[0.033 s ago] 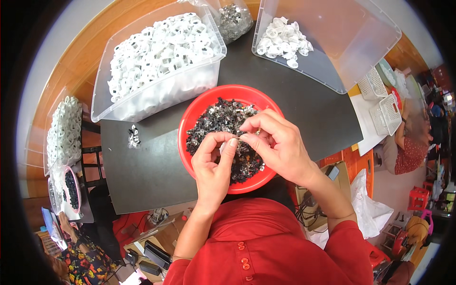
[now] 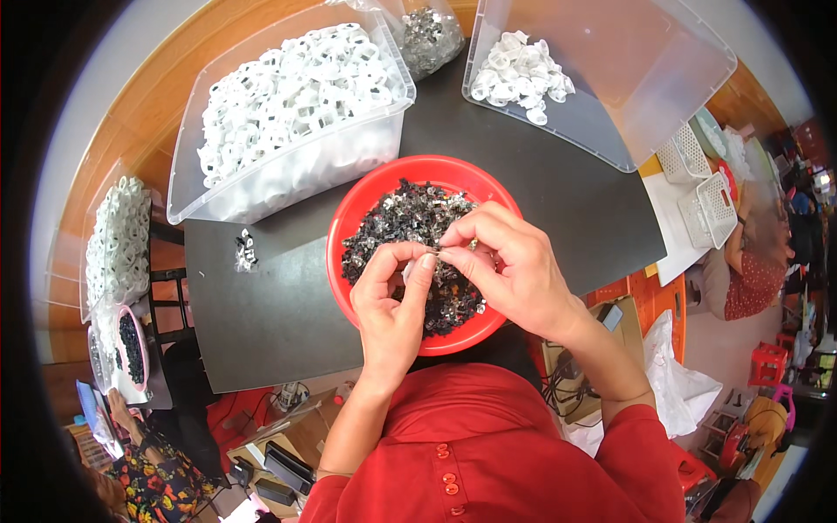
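A red bowl (image 2: pixel 349 228) full of small black and silvery metal pieces (image 2: pixel 403 218) stands on the dark table (image 2: pixel 279 305) in front of me. Both hands are raised just over it, fingertips together. My left hand (image 2: pixel 394 305) pinches a small white part between thumb and forefinger. My right hand (image 2: pixel 514 270) pinches a tiny metal piece (image 2: pixel 472 245) and presses it against the white part. The fingers hide most of both parts.
A clear bin of white ring parts (image 2: pixel 288 96) stands at the back left. A nearly bare clear bin (image 2: pixel 645 70) with some white parts (image 2: pixel 521 74) is at the back right, a bag of metal pieces (image 2: pixel 432 35) between them. A small pile of pieces (image 2: pixel 246 251) lies left. Another person (image 2: pixel 750 270) sits at right.
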Tool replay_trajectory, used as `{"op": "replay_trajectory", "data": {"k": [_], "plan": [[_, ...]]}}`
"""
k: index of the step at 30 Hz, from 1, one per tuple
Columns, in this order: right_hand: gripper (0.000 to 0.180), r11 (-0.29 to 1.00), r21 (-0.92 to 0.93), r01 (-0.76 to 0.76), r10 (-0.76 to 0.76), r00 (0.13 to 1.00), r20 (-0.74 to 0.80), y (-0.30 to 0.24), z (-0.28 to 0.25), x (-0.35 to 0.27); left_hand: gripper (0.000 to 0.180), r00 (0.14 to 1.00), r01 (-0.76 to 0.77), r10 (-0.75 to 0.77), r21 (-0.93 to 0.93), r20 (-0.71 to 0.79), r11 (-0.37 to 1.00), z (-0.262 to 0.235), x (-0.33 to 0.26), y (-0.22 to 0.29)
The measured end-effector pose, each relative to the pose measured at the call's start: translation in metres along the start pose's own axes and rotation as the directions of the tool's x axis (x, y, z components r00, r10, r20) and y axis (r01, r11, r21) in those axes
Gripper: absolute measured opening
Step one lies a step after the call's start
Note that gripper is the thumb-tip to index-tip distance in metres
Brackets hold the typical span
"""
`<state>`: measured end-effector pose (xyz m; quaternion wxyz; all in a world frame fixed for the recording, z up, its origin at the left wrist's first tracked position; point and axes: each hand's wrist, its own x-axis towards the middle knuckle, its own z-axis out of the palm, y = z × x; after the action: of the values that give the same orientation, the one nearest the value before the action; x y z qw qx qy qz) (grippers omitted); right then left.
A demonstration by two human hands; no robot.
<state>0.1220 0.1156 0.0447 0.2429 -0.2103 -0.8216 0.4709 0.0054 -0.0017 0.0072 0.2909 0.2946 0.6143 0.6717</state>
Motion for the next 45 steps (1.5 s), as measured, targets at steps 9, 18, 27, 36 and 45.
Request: {"op": "replay_trajectory", "data": {"k": [9, 18, 27, 36, 45], "plan": [[0.013, 0.895, -0.34, 0.289, -0.322, 0.946, -0.044, 0.004, 0.009, 0.002, 0.006, 0.928, -0.343, 0.371, 0.476, 0.039, 0.809, -0.001, 0.003, 0.002], [0.011, 0.971, -0.191, 0.145, -0.166, 0.981, -0.097, 0.005, 0.008, 0.0, 0.028, 0.99, 0.096, -0.067, -0.237, 0.127, 0.967, -0.004, -0.002, 0.0], [0.009, 0.943, -0.274, 0.19, -0.22, 0.972, -0.086, 0.004, 0.009, -0.007, 0.041, 0.963, 0.248, -0.157, -0.487, 0.221, 0.837, -0.005, 0.0, -0.003], [0.018, 0.807, -0.487, 0.334, -0.382, 0.924, 0.0, -0.002, 0.009, -0.009, 0.048, 0.977, 0.201, -0.135, -0.517, 0.163, 0.832, -0.006, 0.003, -0.013], [0.011, 0.662, -0.625, 0.415, -0.467, 0.88, 0.089, -0.007, 0.011, -0.006, 0.037, 0.987, 0.156, -0.112, -0.538, 0.114, 0.828, -0.005, -0.002, -0.016]]}}
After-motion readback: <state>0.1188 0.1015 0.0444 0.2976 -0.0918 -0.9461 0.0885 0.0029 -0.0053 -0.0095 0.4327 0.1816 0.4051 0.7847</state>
